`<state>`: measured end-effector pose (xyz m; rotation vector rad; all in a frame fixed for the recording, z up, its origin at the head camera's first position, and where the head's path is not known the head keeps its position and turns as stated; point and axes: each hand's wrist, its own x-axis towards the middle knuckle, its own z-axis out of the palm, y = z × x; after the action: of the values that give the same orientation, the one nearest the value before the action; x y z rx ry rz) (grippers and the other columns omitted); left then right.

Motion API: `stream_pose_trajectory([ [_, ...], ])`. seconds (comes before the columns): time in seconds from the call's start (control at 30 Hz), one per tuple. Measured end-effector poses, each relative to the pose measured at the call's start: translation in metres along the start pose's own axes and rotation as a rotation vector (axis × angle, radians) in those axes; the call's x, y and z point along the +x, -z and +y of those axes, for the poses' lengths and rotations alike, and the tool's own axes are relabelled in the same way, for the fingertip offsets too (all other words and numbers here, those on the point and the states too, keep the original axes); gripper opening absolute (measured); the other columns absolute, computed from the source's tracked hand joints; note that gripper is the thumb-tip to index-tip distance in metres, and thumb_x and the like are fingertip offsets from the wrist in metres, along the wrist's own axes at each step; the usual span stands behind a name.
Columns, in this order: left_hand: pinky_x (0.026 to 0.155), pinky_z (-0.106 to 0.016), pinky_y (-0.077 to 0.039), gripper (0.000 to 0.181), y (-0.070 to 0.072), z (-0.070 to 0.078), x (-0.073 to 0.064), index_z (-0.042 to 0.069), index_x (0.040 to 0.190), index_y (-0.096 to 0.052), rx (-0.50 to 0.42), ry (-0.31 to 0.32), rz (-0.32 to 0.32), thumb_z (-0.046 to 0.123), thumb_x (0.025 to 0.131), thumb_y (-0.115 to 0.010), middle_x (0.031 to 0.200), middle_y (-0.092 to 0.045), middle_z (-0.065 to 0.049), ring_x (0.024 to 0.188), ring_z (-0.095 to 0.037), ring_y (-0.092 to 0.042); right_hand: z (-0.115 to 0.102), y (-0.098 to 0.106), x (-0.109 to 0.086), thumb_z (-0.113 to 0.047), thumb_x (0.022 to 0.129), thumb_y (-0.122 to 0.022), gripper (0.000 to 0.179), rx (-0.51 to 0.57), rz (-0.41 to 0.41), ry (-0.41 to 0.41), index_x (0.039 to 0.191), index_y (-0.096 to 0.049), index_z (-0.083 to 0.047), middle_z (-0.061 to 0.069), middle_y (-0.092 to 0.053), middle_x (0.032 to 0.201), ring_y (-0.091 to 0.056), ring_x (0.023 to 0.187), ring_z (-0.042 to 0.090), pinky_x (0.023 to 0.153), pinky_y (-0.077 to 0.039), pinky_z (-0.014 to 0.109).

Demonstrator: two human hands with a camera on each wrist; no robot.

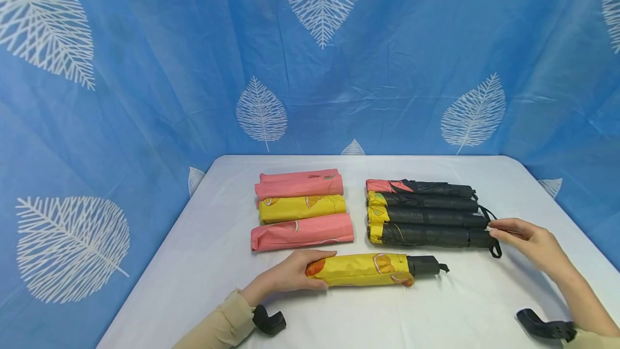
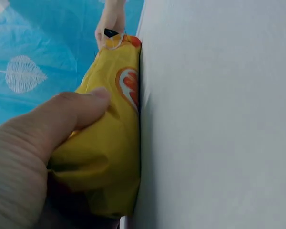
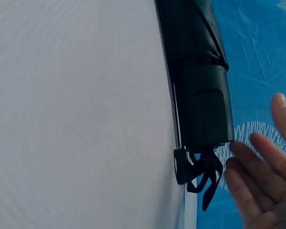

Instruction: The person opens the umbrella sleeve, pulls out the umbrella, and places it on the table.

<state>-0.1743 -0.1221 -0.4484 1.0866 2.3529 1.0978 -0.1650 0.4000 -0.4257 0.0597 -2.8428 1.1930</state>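
Observation:
A folded umbrella in a yellow orange-print sleeve (image 1: 358, 270) lies at the front, its black handle (image 1: 423, 265) and strap sticking out on the right. My left hand (image 1: 301, 271) grips the sleeve's left end, thumb on the near side; the left wrist view shows the thumb (image 2: 81, 109) pressed into the yellow cloth. My right hand (image 1: 530, 241) is at the handle end of the nearest black umbrella (image 1: 426, 235). In the right wrist view its fingers (image 3: 264, 167) are loosely extended beside the black handle (image 3: 205, 105) and its looped strap (image 3: 202, 171), holding nothing.
Behind, on the left, lie pink sleeves (image 1: 302, 232) and a yellow sleeve (image 1: 300, 208) in a column. Several black folded umbrellas with yellow or pink ends, among them a pink-ended one (image 1: 426, 188), form a row on the right. Blue leaf-print cloth (image 1: 378, 96) surrounds the white table (image 1: 387, 316).

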Motion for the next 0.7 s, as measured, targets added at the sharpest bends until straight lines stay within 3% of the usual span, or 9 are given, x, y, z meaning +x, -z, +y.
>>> stream_pose_trajectory([
  [0.27, 0.073, -0.018, -0.043, 0.065, -0.003, 0.004, 0.004, 0.01, 0.138, -0.05, 0.064, -0.013, 0.033, 0.028, 0.081, -0.076, 0.112, -0.06, 0.006, 0.085, -0.001, -0.05, -0.027, -0.004, -0.001, -0.027, 0.094, -0.061, 0.043, 0.076, -0.003, 0.079, 0.13, -0.055, -0.004, -0.029, -0.053, 0.112, -0.048, 0.096, -0.018, 0.071, -0.042, 0.009],
  [0.43, 0.062, -0.017, -0.044, 0.055, -0.004, 0.007, 0.005, 0.015, 0.129, -0.058, -0.004, -0.041, 0.099, 0.023, 0.078, -0.076, 0.098, -0.061, 0.011, 0.075, -0.001, -0.051, -0.049, -0.013, -0.003, -0.02, 0.094, -0.06, 0.04, 0.125, -0.038, 0.152, 0.131, -0.055, -0.004, -0.027, -0.052, 0.117, -0.048, 0.102, -0.015, 0.074, -0.044, 0.01],
  [0.6, 0.063, -0.02, -0.048, 0.05, -0.005, 0.008, 0.002, 0.017, 0.125, -0.061, -0.06, -0.106, 0.176, 0.021, 0.078, -0.077, 0.1, -0.063, 0.009, 0.077, -0.003, -0.053, -0.067, -0.024, -0.004, -0.014, 0.095, -0.059, 0.037, 0.167, -0.081, 0.238, 0.129, -0.055, -0.001, -0.022, -0.055, 0.12, -0.055, 0.104, -0.004, 0.076, -0.048, 0.015],
  [0.7, 0.065, -0.022, -0.049, 0.049, -0.003, 0.013, 0.001, 0.018, 0.124, -0.062, -0.105, -0.106, 0.211, 0.02, 0.078, -0.078, 0.1, -0.064, 0.007, 0.078, -0.005, -0.054, -0.076, -0.03, -0.007, -0.01, 0.095, -0.058, 0.035, 0.211, -0.11, 0.26, 0.129, -0.055, -0.001, -0.018, -0.056, 0.121, -0.057, 0.105, 0.001, 0.077, -0.048, 0.017],
])
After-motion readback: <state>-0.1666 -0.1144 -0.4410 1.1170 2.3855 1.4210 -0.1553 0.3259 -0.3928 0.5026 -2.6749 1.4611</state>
